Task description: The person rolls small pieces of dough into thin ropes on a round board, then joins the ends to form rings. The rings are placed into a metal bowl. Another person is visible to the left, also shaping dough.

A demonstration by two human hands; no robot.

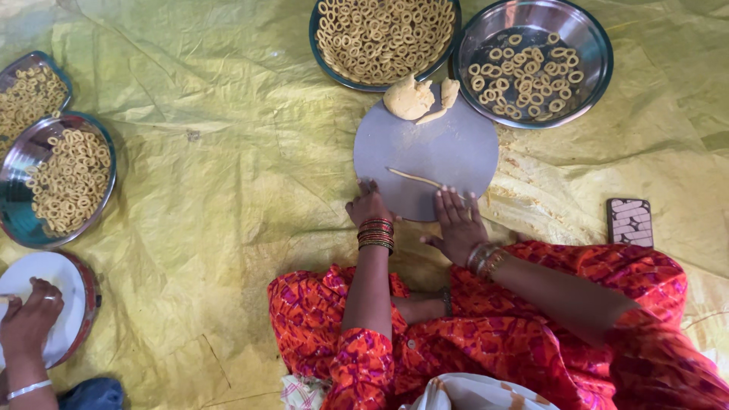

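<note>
Floor fully covered by a yellow plastic sheet (205,152), creased and wrinkled, faint fold lines running outward from the hands. Sheet is slightly translucent, darker patches showing through left of the hands. Light is soft, diffuse daylight, brightest at far left and upper left, where the sheet glares pale. Shadows are weak and short. No walls, windows or furniture in view; sheet fills the frame edge to edge. Small dark speck (194,135) on the sheet, up and left of the hands.

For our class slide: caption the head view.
Right hand rolls a dough strip on a round board; left hand steadies it.
</note>
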